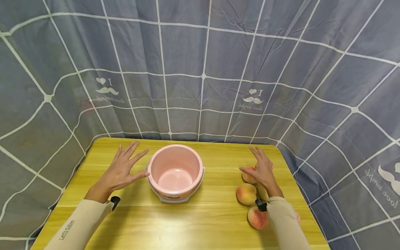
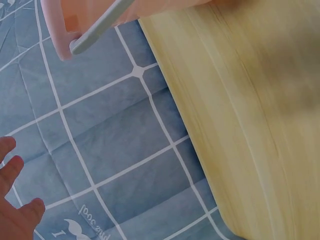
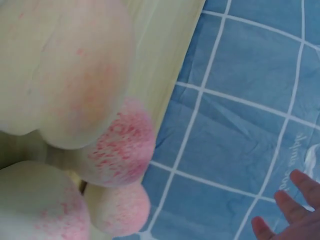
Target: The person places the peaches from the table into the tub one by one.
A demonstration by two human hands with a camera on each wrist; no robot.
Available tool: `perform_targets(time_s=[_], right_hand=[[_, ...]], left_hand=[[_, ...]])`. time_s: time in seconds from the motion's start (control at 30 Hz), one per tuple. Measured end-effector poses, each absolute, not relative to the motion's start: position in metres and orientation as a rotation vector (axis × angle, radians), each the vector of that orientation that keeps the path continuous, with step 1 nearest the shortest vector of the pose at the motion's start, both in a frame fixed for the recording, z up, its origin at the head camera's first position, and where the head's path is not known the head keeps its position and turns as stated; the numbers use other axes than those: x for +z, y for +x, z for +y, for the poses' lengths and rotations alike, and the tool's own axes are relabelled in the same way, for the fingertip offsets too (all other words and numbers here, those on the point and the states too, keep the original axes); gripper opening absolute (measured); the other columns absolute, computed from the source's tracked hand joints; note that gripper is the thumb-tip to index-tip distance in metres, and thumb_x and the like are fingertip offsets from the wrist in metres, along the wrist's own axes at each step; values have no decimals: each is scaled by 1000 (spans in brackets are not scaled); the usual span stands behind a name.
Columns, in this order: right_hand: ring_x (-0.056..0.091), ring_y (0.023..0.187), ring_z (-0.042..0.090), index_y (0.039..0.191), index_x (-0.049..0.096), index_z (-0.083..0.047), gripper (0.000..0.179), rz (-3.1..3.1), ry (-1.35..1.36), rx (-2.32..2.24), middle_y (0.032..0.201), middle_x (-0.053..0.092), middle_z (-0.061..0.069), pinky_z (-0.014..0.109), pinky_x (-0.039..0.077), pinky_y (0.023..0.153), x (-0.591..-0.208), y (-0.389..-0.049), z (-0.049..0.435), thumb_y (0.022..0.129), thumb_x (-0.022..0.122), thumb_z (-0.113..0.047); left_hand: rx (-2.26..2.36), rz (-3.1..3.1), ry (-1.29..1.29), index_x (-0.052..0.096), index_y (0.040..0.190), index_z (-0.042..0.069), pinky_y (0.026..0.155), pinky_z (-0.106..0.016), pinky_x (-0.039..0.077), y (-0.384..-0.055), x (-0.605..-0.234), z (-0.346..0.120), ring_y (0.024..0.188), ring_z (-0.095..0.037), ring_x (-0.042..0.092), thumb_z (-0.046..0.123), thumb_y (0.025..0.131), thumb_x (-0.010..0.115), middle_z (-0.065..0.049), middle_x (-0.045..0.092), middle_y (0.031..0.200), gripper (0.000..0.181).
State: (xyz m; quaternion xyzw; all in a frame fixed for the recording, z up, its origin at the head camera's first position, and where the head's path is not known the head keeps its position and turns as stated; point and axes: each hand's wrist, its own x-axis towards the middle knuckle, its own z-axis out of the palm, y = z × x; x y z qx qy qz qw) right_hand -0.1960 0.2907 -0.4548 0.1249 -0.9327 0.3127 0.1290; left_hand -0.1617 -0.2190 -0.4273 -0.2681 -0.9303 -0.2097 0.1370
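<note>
A pink bucket (image 1: 175,173) with a pale grey handle stands upright on the table, and its inside shows no contents. Left of it my left hand (image 1: 120,172) hovers with fingers spread, thumb tip close to the rim. In the left wrist view, part of the bucket (image 2: 57,30) and its handle (image 2: 102,25) show at the top. My right hand (image 1: 262,170) is spread above several peaches (image 1: 246,194) at the table's right, holding none. The right wrist view shows peaches (image 3: 120,145) close up, partly overlapping; some are hidden under the hand and sleeve in the head view.
The yellow wood-grain table (image 1: 200,225) has rounded far corners. A grey-blue curtain (image 1: 184,93) with white grid lines hangs behind it and along both sides. Between the bucket and the peaches lies a stretch of bare tabletop.
</note>
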Motion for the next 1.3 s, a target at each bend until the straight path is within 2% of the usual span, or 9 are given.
perform_targets(time_s=[0.23,0.33,0.57,0.8,1.03,1.2,1.3], right_hand=[[22,138,50,147,39,-8,86,-2701,372,1021,152,26,26,74,7,105,-464,-195,301,75,83,-24],[20,139,49,148,38,-10,85,-2716,355,1069,153,25,25,76,9,104,-468,-193,304,77,83,-23],[17,139,51,148,36,-7,83,-2757,305,1116,154,21,26,75,23,101,-476,-190,308,80,80,-26],[18,139,50,147,38,-5,81,-2740,284,1128,153,22,25,74,24,103,-483,-190,312,80,80,-24],[18,139,50,148,37,-7,79,-2753,239,1197,154,21,25,74,24,102,-490,-191,318,82,79,-25],[18,139,50,147,38,-5,78,-2752,206,1231,152,23,26,72,26,103,-496,-193,324,83,78,-25],[18,139,50,147,38,-4,77,-2765,175,1246,151,24,28,72,23,104,-498,-193,326,84,77,-24]], left_hand=[[-610,-2686,-799,47,142,12,118,-55,-1,-158,-430,-217,140,-44,24,51,85,67,-24,26,153,72],[-603,-2687,-793,47,142,12,118,-55,1,-156,-430,-216,139,-44,25,51,84,68,-23,28,153,73],[-571,-2686,-849,49,141,13,119,-51,2,-154,-431,-214,140,-43,26,51,85,67,-22,29,153,71],[-554,-2638,-911,52,138,12,119,-53,7,-154,-436,-211,140,-42,28,52,85,67,-22,31,152,68],[-538,-2593,-951,57,134,10,120,-47,5,-153,-442,-208,138,-41,30,54,85,66,-20,33,152,66],[-540,-2555,-989,60,132,11,119,-49,14,-152,-446,-206,135,-44,35,54,85,66,-18,36,151,64],[-564,-2535,-1015,62,129,12,119,-46,16,-151,-448,-204,133,-44,37,53,85,67,-18,40,148,60]])
